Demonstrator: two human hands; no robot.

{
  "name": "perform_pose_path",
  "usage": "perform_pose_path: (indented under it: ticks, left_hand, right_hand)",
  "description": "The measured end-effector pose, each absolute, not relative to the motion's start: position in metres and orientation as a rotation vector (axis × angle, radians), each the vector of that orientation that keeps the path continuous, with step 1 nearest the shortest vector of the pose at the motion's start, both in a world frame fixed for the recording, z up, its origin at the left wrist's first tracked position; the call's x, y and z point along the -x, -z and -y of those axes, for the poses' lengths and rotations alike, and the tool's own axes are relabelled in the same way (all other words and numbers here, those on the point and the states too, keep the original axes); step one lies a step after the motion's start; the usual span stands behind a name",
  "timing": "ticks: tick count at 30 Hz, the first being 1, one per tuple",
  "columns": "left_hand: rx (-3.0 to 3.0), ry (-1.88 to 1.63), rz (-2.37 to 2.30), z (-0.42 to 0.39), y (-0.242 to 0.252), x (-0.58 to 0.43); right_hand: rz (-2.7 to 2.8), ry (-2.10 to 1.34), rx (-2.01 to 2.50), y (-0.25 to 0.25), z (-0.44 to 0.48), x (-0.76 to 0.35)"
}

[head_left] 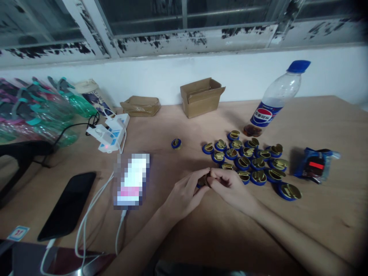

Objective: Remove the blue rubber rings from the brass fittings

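While the left hand [184,193] and right hand [234,188] pinch a mostly hidden piece [204,179] in curled fingers, the clustered caps [259,176] look done, the lone cap [176,143] uncertain.

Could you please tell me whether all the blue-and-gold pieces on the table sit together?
No, one piece sits apart, left of the main cluster.

Black phone [67,207], bottle [267,109], cardboard box [204,102]
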State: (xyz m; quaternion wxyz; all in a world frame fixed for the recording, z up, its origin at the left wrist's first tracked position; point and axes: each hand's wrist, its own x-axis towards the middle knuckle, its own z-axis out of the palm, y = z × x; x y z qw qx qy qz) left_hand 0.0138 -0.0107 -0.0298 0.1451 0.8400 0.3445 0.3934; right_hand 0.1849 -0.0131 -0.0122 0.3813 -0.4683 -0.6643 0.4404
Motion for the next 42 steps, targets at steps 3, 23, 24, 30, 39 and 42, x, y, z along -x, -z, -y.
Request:
perform_pose_path:
  ticks: [3, 23, 24, 30, 39, 42]
  left_hand:
    - [-2.386, -1.134, -1.031, 0.011, 0.029, -0.014]
    - [-2.044, -1.120, -1.750, -0.020, 0.020, 0.013]
    - [-2.052, -1.100, -1.766, -0.021, 0.021, 0.013]
    - [-2.264, -0.937, -1.765, -0.019, 0.025, 0.009]
    - [-2.441, -0.971, -1.734, -0.018, 0.019, 0.010]
    - [-2.495, -0.905, -1.732, -0.017, 0.019, 0.010]
  right_hand:
    - [1.659, -1.130, 1.166, 0.010, 0.013, -0.184]
    - [1.963, -0.756, 1.263, 0.010, 0.017, -0.183]
    - [1.979, -0.727, 1.260, 0.011, 0.017, -0.183]
    - [1.985, -0.632, 1.310, 0.015, 0.013, -0.182]
    - [2.178, -0.476, 1.258, 0.025, 0.008, -0.178]
    - [2.204, -0.480, 1.228, 0.025, 0.008, -0.180]
